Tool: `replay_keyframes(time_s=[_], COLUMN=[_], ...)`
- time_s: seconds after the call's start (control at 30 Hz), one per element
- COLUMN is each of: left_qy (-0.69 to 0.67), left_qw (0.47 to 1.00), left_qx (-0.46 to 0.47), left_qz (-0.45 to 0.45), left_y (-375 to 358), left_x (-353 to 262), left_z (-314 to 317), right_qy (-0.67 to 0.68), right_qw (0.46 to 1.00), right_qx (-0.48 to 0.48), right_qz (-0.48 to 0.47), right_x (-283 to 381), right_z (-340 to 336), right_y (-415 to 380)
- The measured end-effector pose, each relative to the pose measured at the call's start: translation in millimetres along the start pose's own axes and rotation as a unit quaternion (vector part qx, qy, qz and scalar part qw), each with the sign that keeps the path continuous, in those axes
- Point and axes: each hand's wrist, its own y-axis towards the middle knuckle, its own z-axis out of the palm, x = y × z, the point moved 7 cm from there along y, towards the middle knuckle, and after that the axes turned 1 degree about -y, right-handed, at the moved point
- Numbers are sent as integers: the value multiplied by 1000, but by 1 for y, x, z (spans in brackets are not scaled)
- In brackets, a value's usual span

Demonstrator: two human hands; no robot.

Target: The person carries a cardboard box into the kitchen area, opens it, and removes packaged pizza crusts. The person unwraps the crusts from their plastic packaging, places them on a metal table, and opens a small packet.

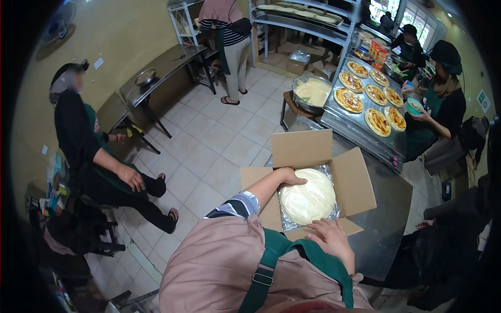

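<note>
An open cardboard box (354, 182) with its flaps spread stands on a dark metal table (377, 237). Inside it, over clear plastic, lies a round, pale, flat bread-like disc (308, 198). My left hand (292, 177) touches the disc's upper left edge, its fingertips partly hidden. At the disc's lower right edge is my right hand (330, 236), fingers spread and lying near the box's front flap.
Several topped round pizzas (376, 95) sit on a metal surface at the upper right, beside a large bowl of dough (313, 91). Co-workers stand there, at the back and on the left. A long table (167, 65) lines the left wall.
</note>
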Motion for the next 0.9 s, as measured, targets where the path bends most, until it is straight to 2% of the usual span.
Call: replay_keyframes(time_s=[0.03, 0.1, 0.17, 0.23, 0.3, 0.37, 0.47, 0.5, 0.6, 0.63, 0.77, 0.83, 0.87, 0.9], left_qy=[-17, -32, 4, 3, -95, -118, -146, -110, -96, -81, -103, -208, -300, -424], left_qw=[999, 999, 999, 998, 992, 985, 987, 987, 979, 971, 965, 954, 938, 901], left_qx=[22, 9, -12, -44, -79, -119, -49, -90, -135, -153, -136, -110, -95, -68], left_qz=[-15, -28, -44, -36, 31, 30, 52, 76, 115, 164, 198, 184, 146, 63], left_y=[0, 16, -10, -29, -46, -52, -63, -71, -99, -99, -120, -106, -97, -94], left_x=[-1, 12, 1, -7, -17, -18, -32, -39, -63, -67, -78, -61, -49, -32], left_z=[1, 12, 0, -10, -20, -28, -25, -28, -31, -24, -19, -16, -21, -13], right_qy=[8, 28, 48, 118, 130, 89, 56, 34, -19, -52, -63, -28, -23, -66], right_qw=[1000, 999, 998, 989, 988, 989, 991, 990, 994, 993, 997, 999, 999, 996], right_qx=[-1, -21, -40, -88, -85, -115, -115, -128, -108, -108, -41, -28, -24, -58], right_qz=[-2, -8, -21, -11, -7, 29, 41, 44, 24, 7, -17, -15, 4, -28], right_x=[0, -1, -3, -15, -18, -25, -31, -34, -35, -30, -39, -53, -55, -44], right_z=[-3, -11, -19, -31, -38, -52, -64, -70, -80, -84, -77, -67, -69, -78], right_y=[1, -1, 1, 2, 4, 10, 25, 29, 50, 56, 79, 87, 84, 81])
